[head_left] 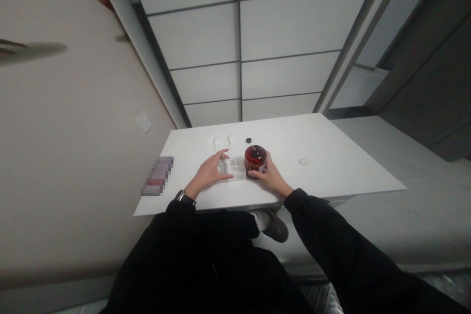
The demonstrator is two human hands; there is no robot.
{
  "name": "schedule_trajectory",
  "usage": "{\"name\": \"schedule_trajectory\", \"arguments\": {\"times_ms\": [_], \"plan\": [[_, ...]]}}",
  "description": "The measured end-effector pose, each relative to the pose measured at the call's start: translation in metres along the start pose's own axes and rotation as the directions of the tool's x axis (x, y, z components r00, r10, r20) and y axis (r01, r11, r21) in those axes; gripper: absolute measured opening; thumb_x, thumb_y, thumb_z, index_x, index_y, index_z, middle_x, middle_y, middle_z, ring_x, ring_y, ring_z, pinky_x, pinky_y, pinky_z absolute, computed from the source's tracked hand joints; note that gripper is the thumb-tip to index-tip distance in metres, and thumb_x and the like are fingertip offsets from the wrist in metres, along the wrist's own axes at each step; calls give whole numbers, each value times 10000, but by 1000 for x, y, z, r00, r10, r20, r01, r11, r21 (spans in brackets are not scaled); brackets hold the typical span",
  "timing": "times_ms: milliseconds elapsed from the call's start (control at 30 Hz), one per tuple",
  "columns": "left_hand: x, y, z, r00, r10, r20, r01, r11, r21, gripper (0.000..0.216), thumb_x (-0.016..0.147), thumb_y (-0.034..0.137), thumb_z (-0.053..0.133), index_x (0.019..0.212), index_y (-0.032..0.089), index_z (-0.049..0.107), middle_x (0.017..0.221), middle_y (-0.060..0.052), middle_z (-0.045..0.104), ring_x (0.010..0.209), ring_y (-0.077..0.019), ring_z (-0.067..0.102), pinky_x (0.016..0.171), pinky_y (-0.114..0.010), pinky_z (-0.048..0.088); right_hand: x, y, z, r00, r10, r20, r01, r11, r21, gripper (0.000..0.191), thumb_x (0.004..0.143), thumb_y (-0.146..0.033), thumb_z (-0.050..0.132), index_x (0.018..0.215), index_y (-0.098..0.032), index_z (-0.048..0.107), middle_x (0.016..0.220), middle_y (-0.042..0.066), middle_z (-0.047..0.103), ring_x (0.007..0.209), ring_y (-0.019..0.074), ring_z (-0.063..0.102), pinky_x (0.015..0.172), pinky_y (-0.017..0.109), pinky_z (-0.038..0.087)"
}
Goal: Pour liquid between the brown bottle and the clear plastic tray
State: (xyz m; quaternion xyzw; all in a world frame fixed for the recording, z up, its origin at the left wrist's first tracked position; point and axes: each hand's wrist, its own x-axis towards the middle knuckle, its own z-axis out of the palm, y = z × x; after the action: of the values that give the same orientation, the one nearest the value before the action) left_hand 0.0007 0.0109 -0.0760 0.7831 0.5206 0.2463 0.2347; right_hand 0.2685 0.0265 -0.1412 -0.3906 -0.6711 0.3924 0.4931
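Note:
A dark red round jar [255,158] stands on the white table [331,167] in front of me. My right hand [271,175] is wrapped around its right side and grips it. Just left of the jar lies a clear plastic tray [232,168]. My left hand [210,171] holds the tray's left edge, thumb on top and fingers curled around the near side. A watch sits on my left wrist.
A small black cap [248,140] and clear plastic pieces [222,141] lie behind the tray. A small white round lid [303,161] rests to the right. A blurred flat object [157,182] lies at the table's left edge. The wall is close on the left.

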Motion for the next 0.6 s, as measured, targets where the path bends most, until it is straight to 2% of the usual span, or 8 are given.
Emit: {"name": "schedule_trajectory", "arguments": {"times_ms": [100, 167, 233, 267, 367, 467, 533, 600], "plan": [[-1, 1, -3, 1000, -1, -17, 1, 1000, 9, 999, 703, 361, 957, 1562, 234, 463, 1428, -143, 679, 1361, -364, 613, 1212, -553, 422, -3, 5, -3, 1000, -13, -17, 14, 999, 35, 950, 750, -588, 854, 1522, -214, 446, 1546, 184, 562, 1447, 356, 544, 1258, 540, 369], [-2, -1, -7, 999, 5, -46, -4, 1000, 9, 1098, 649, 449, 986, 1580, 226, 448, 1564, -176, 575, 1479, -403, 496, 1277, -585, 331, -7, 12, -13, 996, 2, -89, 1, 999, 42, 789, 922, -719, 601, 1522, -233, 441, 1559, 182, 559, 1470, 331, 529, 1266, 556, 355], [-1, -5, -14, 995, 19, -101, -23, 999, -41, 1143, 633, 557, 972, 1588, 226, 438, 1675, -187, 448, 1563, -412, 383, 1314, -583, 268, -5, 20, -26, 986, 36, -163, -34, 999, 17, 646, 1056, -684, 276, 1514, -252, 421, 1527, 180, 589, 1473, 302, 525, 1274, 603, 318], [0, -9, -18, 989, 17, -150, -31, 995, -90, 1088, 667, 598, 934, 1572, 231, 455, 1689, -178, 432, 1573, -395, 376, 1316, -565, 272, -1, 25, -33, 981, 51, -188, -53, 999, -6, 608, 1072, -653, 240, 1498, -260, 425, 1499, 179, 611, 1463, 300, 529, 1269, 627, 312], [6, -27, -32, 925, -106, -364, 19, 972, -235, 657, 862, 604, 722, 1387, 235, 583, 1549, -133, 588, 1458, -305, 521, 1267, -488, 356, 25, 39, -49, 982, 63, -178, -82, 992, -98, 556, 984, -629, 549, 1395, -256, 516, 1398, 177, 669, 1354, 320, 610, 1198, 605, 421], [14, -48, -38, 839, -263, -476, 135, 949, -285, 322, 933, 524, 569, 1021, 220, 630, 1165, -95, 725, 1154, -254, 649, 1085, -418, 483, 66, 55, -50, 992, 52, -117, -76, 975, -208, 598, 885, -566, 700, 1365, -232, 577, 1341, 176, 695, 1280, 342, 652, 1128, 591, 485], [18, -60, -35, 823, -323, -467, 202, 935, -292, 303, 905, 505, 557, 793, 223, 570, 851, -47, 671, 885, -221, 630, 878, -352, 509, 93, 63, -42, 997, 31, -75, -51, 957, -287, 642, 825, -516, 768, 1374, -223, 606, 1342, 179, 696, 1243, 360, 656, 1119, 607, 482], [21, -68, -27, 824, -367, -431, 257, 921, -294, 381, 874, 522, 558, 637, 236, 470, 631, 9, 505, 666, -175, 503, 687, -305, 428, 115, 69, -33, 1000, 4, -23, -12, 934, -357, 673, 772, -454, 825, 1377, -222, 643, 1328, 173, 705, 1218, 376, 648, 1131, 626, 459]]}}
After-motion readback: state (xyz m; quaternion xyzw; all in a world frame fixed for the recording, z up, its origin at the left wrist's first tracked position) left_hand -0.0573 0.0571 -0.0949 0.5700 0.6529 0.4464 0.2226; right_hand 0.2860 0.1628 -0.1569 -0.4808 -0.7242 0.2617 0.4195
